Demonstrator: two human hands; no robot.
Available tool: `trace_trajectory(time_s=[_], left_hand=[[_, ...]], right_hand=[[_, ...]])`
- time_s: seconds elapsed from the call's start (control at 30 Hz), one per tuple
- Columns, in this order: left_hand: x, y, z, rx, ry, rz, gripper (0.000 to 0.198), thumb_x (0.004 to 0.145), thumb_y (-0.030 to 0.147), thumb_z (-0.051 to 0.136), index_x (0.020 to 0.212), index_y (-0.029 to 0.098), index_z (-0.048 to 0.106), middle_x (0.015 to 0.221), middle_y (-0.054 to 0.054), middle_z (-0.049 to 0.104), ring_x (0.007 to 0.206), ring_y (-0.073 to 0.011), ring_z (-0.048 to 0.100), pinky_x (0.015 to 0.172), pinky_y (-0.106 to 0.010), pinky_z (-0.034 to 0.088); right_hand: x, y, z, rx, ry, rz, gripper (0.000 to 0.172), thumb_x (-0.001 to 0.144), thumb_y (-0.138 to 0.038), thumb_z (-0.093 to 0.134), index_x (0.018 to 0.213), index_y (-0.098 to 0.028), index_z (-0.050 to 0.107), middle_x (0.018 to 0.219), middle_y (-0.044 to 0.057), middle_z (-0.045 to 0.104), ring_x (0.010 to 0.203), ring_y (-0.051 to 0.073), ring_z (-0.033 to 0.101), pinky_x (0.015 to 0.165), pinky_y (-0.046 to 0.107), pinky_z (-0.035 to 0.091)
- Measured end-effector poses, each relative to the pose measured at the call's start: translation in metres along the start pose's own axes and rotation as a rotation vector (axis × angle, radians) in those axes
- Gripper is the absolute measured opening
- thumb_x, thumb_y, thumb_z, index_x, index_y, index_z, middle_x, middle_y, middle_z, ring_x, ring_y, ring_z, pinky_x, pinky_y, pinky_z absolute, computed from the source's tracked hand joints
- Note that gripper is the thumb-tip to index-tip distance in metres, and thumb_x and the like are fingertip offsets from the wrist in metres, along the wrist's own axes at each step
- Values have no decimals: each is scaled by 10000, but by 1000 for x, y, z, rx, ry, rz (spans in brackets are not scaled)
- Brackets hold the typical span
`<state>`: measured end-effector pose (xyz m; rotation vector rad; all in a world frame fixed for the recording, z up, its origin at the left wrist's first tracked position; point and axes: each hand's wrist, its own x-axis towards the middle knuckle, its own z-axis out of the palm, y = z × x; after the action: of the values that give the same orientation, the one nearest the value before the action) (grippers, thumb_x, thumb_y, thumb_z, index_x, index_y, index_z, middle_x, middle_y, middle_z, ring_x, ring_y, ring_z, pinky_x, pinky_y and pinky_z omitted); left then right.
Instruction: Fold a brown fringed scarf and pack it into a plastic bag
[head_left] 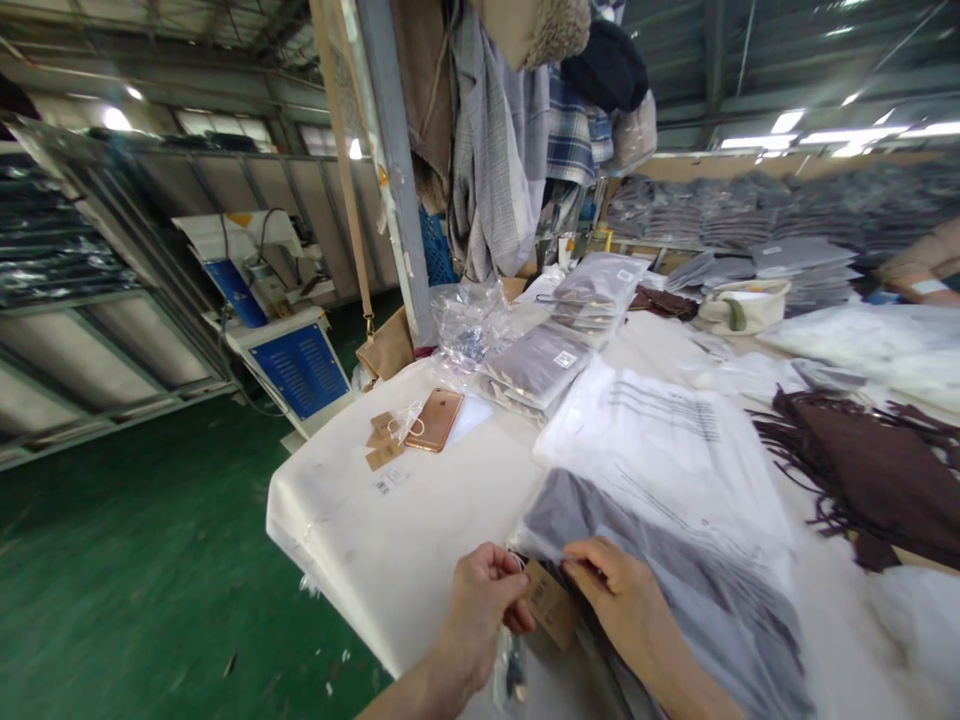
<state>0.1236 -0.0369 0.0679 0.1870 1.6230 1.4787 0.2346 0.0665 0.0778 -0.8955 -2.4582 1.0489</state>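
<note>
Cardboard hang tag (551,603), brown, small barcode print on one side, sits at the near edge of the white table (390,540), just where a grey folded garment (645,560) pokes out of its clear plastic bag (675,450). Tag lies tilted, btwn both hands.

Left hand (480,610): fingers curled in tight, thumb and forefinger pinched on the tag's left edge and on a thin white string loop (516,562) at the top. Right hand (626,600): fingers bent, tips pressing the tag's right corner and the garment edge under it; looks like a light pinch, not a full fist.

Further back on the table: rose-gold phone (436,419), a few spare tags (382,440) just beside it, a stack of bagged garments (555,350), a dark brown fringed cloth (870,480) well to the right.

Hard to make out: something dark and shiny hangs below the left hand at the table edge, blurred, can't tell what it is. Lower part of the tag is covered by the fingers. Forearms cut off at the bottom of the view. Print on the bag is unreadable.
</note>
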Motion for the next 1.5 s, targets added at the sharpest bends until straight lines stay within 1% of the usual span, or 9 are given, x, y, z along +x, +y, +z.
trace_trajectory(time_s=[0.13,0.23,0.33,0.47,0.67,0.8,1.07,1.3,1.5], left_hand=[[2,-12,-6,29,33,11,217,472,345,509,618,197,446,330,43,466,304,-99,417,352,-191,268],[3,-17,-28,113,77,27,179,496,321,506,606,189,455,321,63,430,297,-71,366,353,-180,240],[7,-13,-51,198,104,53,122,523,263,504,603,175,477,345,84,418,308,-44,325,358,-166,229],[18,-1,-70,305,93,55,99,478,115,492,566,161,494,379,90,457,295,-42,327,311,-160,204],[21,4,-80,365,19,9,154,489,22,457,560,156,484,368,99,454,273,-44,340,293,-151,220],[16,4,-71,308,-46,-45,152,532,17,466,606,143,507,371,87,469,264,-54,367,302,-158,236],[16,4,-22,128,-86,-38,146,622,35,493,725,127,541,416,84,510,356,-81,506,374,-167,354],[19,-6,26,28,-125,-74,194,580,-12,432,606,128,563,387,46,536,360,-89,507,376,-165,362],[34,3,27,-46,-71,-97,243,542,-49,412,582,118,584,344,42,501,312,-96,464,340,-175,319]], right_hand=[[-2,-1,-1,-144,62,-102,224,851,-212,412,762,-217,618,730,14,601,676,152,584,615,269,436],[-16,2,11,-374,246,-296,245,846,-179,403,976,-211,608,861,49,629,749,182,587,652,304,454],[-32,8,30,-652,358,-451,470,766,-76,402,1217,-160,502,1004,88,632,872,223,577,732,359,456],[-42,19,56,-975,376,-458,528,719,26,403,1222,-100,503,1113,137,607,953,258,563,720,378,470],[-30,33,58,-1122,349,-503,476,690,72,355,1115,18,564,729,159,630,568,208,573,470,314,478],[-15,41,26,-833,114,-466,540,653,39,347,1137,-52,569,830,131,688,692,188,653,595,259,542],[6,30,-17,-466,-288,-91,553,730,-88,320,1262,-56,469,1166,162,622,1046,218,607,908,358,468],[8,25,-21,-429,-277,-48,565,719,-109,329,1263,-64,475,1149,153,632,1039,216,610,909,362,469],[7,32,-25,-443,-183,-135,511,734,-146,345,1202,-71,534,1109,145,656,980,220,642,850,331,515]])
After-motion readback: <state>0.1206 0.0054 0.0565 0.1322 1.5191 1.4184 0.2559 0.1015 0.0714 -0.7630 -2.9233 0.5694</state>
